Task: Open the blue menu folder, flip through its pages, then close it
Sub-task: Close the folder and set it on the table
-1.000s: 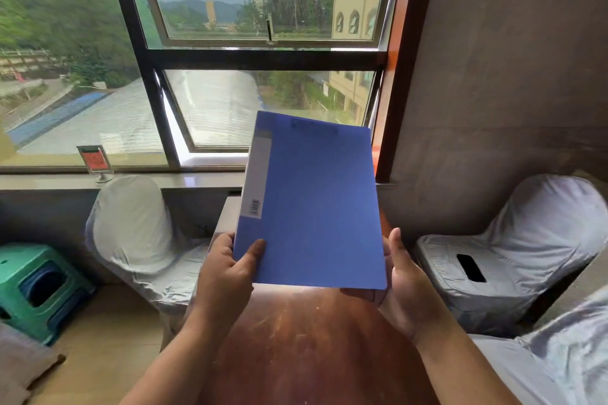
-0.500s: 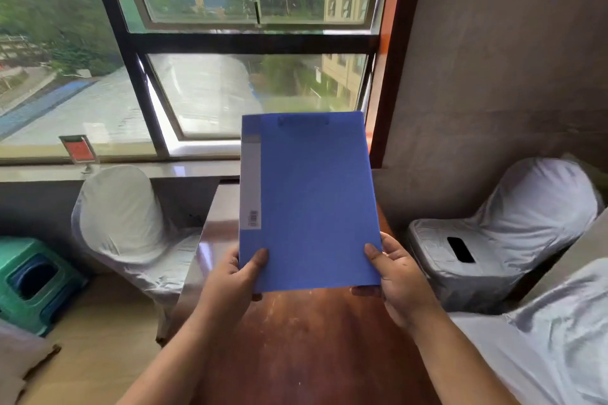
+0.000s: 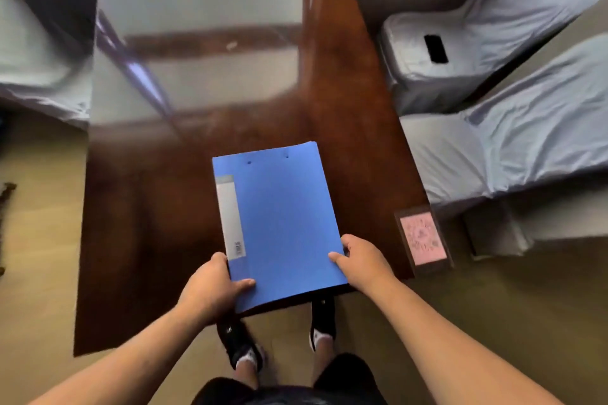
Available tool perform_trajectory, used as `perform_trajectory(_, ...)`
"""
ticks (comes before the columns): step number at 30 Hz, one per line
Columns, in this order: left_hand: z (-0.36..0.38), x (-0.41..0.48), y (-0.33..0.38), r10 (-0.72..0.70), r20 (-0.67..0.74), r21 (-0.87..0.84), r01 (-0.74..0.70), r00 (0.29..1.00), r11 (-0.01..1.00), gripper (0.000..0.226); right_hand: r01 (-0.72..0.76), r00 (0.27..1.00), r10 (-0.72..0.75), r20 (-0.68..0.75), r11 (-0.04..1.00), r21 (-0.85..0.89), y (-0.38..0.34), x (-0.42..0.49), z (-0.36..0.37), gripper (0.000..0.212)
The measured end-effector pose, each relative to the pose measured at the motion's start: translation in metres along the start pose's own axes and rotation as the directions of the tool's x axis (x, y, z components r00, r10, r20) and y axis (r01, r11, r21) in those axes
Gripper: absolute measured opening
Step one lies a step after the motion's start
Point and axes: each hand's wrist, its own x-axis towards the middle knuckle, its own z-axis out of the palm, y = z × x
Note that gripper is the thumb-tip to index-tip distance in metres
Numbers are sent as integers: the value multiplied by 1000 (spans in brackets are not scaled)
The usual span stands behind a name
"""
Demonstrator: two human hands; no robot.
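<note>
Spanning both hands (image 3: 286,276): closed blue folder (image 3: 279,220)

Closed blue folder (image 3: 283,223) over brown table (image 3: 355,128); left hand (image 3: 210,289), right hand (image 3: 363,260) gripping near corners.

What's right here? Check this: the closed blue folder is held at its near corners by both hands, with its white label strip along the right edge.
One detail is wrong. In the head view the white label strip runs along the left edge of the blue folder, not the right. The rest holds: the folder is closed, with the left hand and right hand at its near corners.
</note>
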Motion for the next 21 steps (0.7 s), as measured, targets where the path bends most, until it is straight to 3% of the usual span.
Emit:
perform_trajectory(4,17,3,-4,21,34,210,-28,999,977,57,-36,998,43,37,984,-172,19,0,20,26)
perform_trajectory(7,23,-2,-3,71,32,377,-78,997,923,55,-63,998,60,-19,962,-267,26,-6,24,28)
perform_trajectory(10,28,-5,2,96,34,379,-101,995,920,50,-12,996,-18,-89,945,-328,26,-14,22,29)
perform_trajectory(15,43,3,33,153,42,347,-158,987,925,53,153,988,-145,50,936,-317,18,-28,37,28)
perform_trajectory(21,64,16,80,216,42,340,-217,976,915,55,80,995,-94,-33,952,-295,37,-25,34,40)
